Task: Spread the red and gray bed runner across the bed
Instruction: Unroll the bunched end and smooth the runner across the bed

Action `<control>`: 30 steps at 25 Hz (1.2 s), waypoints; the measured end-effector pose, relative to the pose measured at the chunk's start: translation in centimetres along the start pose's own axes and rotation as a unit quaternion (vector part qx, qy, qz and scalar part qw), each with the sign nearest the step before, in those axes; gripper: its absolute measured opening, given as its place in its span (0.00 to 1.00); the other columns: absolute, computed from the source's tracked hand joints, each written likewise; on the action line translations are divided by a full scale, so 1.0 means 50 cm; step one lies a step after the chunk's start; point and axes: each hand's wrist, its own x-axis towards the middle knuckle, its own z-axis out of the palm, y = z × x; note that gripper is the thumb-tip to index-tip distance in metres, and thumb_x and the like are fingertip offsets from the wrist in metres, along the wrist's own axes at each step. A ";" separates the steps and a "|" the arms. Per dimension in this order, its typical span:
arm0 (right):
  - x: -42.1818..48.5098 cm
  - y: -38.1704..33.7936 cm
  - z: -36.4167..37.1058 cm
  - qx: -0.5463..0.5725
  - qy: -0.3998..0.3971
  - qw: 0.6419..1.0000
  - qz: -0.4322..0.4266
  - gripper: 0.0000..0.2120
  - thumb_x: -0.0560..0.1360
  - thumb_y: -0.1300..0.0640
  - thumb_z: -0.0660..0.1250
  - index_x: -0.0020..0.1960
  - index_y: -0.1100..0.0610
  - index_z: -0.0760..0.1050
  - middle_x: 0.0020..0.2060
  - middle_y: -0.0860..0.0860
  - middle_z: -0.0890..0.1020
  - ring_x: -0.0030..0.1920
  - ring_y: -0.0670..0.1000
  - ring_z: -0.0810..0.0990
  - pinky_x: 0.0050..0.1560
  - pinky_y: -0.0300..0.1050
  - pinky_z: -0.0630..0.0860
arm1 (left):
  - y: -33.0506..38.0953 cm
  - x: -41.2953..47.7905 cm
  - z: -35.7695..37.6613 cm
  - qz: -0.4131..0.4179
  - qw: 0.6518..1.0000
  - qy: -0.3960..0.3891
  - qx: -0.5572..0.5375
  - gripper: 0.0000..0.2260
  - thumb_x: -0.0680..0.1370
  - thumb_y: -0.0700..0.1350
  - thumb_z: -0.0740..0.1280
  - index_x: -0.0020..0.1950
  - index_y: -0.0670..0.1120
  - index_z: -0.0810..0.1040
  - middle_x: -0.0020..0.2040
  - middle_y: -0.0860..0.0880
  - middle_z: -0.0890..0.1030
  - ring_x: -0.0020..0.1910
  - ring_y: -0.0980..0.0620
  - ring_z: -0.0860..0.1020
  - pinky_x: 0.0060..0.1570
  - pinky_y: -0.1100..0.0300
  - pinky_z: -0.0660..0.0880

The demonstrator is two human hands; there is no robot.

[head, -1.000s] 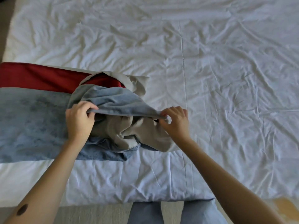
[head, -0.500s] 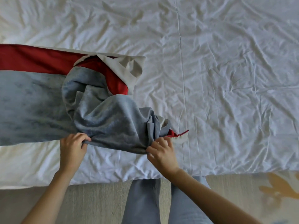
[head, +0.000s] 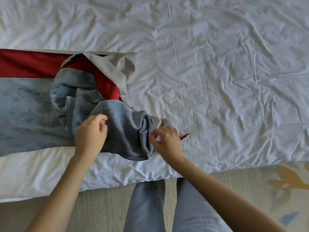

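- two hands work at the bunched end of the red and gray bed runner (head: pixel 120 131), which lies on the left half of the bed (head: pixel 234 81); its far-left stretch is already flat, red band away from the person, gray band nearer.
- left hand (head: pixel 90 136) rests over the gray heap with fingers curled loosely; its grip looks released or only lightly touching, and motion blur keeps me from telling for sure.
- right hand (head: pixel 167 141) sits at the heap's right tip, thumb and fingers parted around a fold, near a small red corner (head: pixel 184 136) poking out onto the white sheet (head: pixel 217 114); whether it pinches cloth i cannot tell.
- step in hand, as i judge it: finding the free end within the bundle, before unrolling.
- roughly half the bed, to the right, is uncovered.
- next move likely calls for a firm hold on the loose end's edge and a pull rightward, keeping the pale lining (head: pixel 117 69) underneath and the bands straight.
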 end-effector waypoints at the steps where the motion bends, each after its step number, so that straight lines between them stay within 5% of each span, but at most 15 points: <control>1: 0.029 0.013 -0.017 0.001 0.006 0.999 0.044 0.11 0.76 0.52 0.62 0.40 0.56 0.79 0.35 0.51 0.81 0.40 0.53 0.77 0.47 0.49 0.71 | 0.054 0.011 0.003 0.030 0.999 0.031 -0.010 0.06 0.74 0.38 0.64 0.48 0.43 0.79 0.43 0.41 0.82 0.41 0.39 0.79 0.39 0.49 0.76; 3: 0.079 0.042 -0.041 -0.006 0.006 0.994 0.106 0.11 0.78 0.54 0.61 0.45 0.58 0.79 0.41 0.53 0.83 0.46 0.55 0.77 0.52 0.49 0.68 | 0.148 0.026 0.035 0.077 0.996 0.033 -0.011 0.06 0.75 0.44 0.64 0.43 0.43 0.78 0.40 0.42 0.81 0.40 0.40 0.78 0.39 0.50 0.73; 7: 0.108 0.084 -0.051 0.002 -0.008 0.990 0.142 0.11 0.78 0.55 0.60 0.48 0.59 0.79 0.44 0.54 0.84 0.50 0.55 0.77 0.57 0.49 0.67 | 0.241 0.041 0.137 0.035 0.988 -0.119 0.098 0.16 0.75 0.55 0.61 0.47 0.43 0.77 0.47 0.44 0.81 0.51 0.43 0.76 0.48 0.51 0.71; 12: 0.074 0.124 -0.053 -0.006 -0.026 0.986 0.163 0.11 0.78 0.55 0.59 0.50 0.58 0.79 0.45 0.52 0.84 0.50 0.54 0.77 0.58 0.47 0.67 | 0.241 0.046 0.205 -0.001 0.973 -0.146 0.177 0.17 0.77 0.56 0.59 0.49 0.44 0.80 0.52 0.45 0.80 0.55 0.44 0.75 0.52 0.51 0.68; 16: 0.082 0.141 -0.057 0.003 -0.043 0.980 0.193 0.11 0.77 0.57 0.59 0.49 0.58 0.80 0.44 0.54 0.85 0.48 0.54 0.78 0.56 0.48 0.69 | 0.243 0.057 0.171 0.021 0.995 -0.073 0.063 0.10 0.76 0.46 0.61 0.45 0.43 0.80 0.43 0.44 0.83 0.50 0.42 0.76 0.51 0.51 0.67; 19: 0.136 0.142 -0.092 0.142 -0.049 0.950 0.273 0.12 0.76 0.59 0.60 0.47 0.64 0.80 0.42 0.58 0.85 0.33 0.50 0.77 0.38 0.42 0.73 | 0.243 0.075 0.117 0.052 0.998 -0.005 -0.033 0.06 0.75 0.44 0.64 0.41 0.44 0.79 0.37 0.44 0.83 0.43 0.41 0.76 0.44 0.51 0.68; 25: 0.261 0.057 -0.221 0.292 -0.131 0.895 0.310 0.16 0.79 0.52 0.58 0.40 0.58 0.78 0.22 0.44 0.79 0.25 0.41 0.75 0.24 0.31 0.69 | 0.251 0.076 0.028 0.194 0.961 0.149 -0.128 0.05 0.74 0.43 0.67 0.46 0.43 0.80 0.39 0.47 0.82 0.40 0.45 0.76 0.44 0.50 0.72; 30: 0.301 0.020 -0.276 0.289 -0.172 0.890 0.309 0.28 0.79 0.39 0.51 0.53 0.61 0.78 0.42 0.51 0.82 0.30 0.42 0.73 0.28 0.35 0.64 | 0.242 0.046 0.049 0.267 0.943 0.186 -0.071 0.04 0.74 0.43 0.68 0.43 0.44 0.82 0.37 0.49 0.83 0.38 0.45 0.77 0.43 0.55 0.68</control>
